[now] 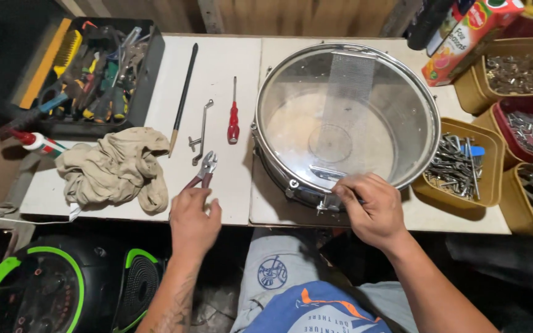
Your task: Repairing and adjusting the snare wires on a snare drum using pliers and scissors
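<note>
The red-handled pliers [203, 173] are gripped by the left hand [194, 220], while the snare drum [347, 117], at two o'clock, has its near rim pinched by the right hand [370, 209].

Pliers [203, 172] handles hidden under left hand [192, 222]. Right hand [370, 206] covers drum [347, 120] rim at 6 o'clock, maybe a clamp. Carton [471, 34] cut off at 1 o'clock.

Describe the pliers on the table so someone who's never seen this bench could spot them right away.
Start at the big round drum lying on the white table. Left of it lie a red-handled screwdriver and a bent metal crank; the pliers sit just below those, at the left hand. Only they have open silver jaws and dark red handles.
</note>
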